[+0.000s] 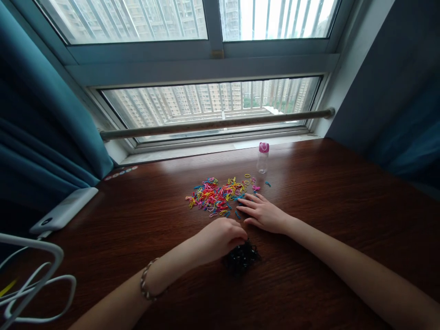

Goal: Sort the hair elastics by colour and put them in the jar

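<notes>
Small elastic hair bands in many colours point(215, 197) lie in a loose heap on the dark wooden table. My right hand point(263, 213) rests at the heap's right edge, palm down, fingers spread, with its tips touching or very near a few blue bands point(238, 198). Closer to me is a pile of black hair bands point(242, 257). My left hand point(222, 236), with a braided bracelet on its wrist, is curled over the top of that pile, thumb and fingers pressed together; whatever is between them is hidden. A small clear bottle with a pink cap point(262, 158) stands upright behind my right hand.
A white power bank or similar flat device point(65, 211) lies at the left, near thick white cables point(37, 279). Blue curtains point(44, 101) hang at the left. Behind the table point(330, 192) runs a metal rail point(220, 123) before the window.
</notes>
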Demonstrator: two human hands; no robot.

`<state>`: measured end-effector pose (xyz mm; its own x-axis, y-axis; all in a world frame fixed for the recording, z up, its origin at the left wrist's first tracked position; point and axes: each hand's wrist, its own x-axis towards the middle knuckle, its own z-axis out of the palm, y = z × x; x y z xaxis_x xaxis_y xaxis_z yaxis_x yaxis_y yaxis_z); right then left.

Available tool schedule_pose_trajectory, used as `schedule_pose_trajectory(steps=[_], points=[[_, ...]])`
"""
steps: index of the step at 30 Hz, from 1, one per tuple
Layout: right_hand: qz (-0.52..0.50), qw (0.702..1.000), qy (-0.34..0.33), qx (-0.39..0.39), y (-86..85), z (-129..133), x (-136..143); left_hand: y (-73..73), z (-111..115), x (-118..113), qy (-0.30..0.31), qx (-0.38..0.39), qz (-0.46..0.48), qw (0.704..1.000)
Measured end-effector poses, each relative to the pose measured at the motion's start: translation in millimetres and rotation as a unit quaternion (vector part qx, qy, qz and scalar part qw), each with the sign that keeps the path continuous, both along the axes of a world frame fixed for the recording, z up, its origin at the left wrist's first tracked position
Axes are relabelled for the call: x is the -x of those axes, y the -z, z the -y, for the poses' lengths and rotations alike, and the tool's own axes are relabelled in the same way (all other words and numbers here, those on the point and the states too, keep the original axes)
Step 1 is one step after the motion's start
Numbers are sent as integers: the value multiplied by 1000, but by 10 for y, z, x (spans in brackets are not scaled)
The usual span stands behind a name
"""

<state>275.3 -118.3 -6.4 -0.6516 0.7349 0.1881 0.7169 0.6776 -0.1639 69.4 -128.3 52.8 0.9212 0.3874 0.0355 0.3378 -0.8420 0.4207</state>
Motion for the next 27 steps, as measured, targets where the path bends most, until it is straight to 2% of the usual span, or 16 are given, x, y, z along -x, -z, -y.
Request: schedule_pose_trajectory(steps=[3,7,9,13,15,18,20,23,27], points=[[3,1000,12,-7,8,-43,-154,-11,142,-27,14,-3,-48,999],[-22,998,57,-20,28,-131,-439,54,155,-32,30,-5,-65,997],[-45,996,73,-29,5,-182,-466,67,146,-29,38,-2,-66,997],[-72,996,39,-43,-78,-346,-129,15,158,-12,47,5,-53,997],[-43,998,-2,-36,-89,-458,103,-18,149,0,46,-2,-38,998],[2,1000,-9,-12,-44,-605,246,-5,39,20,19,-31,1,999],[19,1000,1,5,1,-649,146,68,-115,39,-18,-65,45,997],[19,1000,15,15,39,-615,-192,250,-414,88,-82,-133,113,981],[4,999,41,18,28,-487,-654,485,-710,165,-137,-196,90,967]])
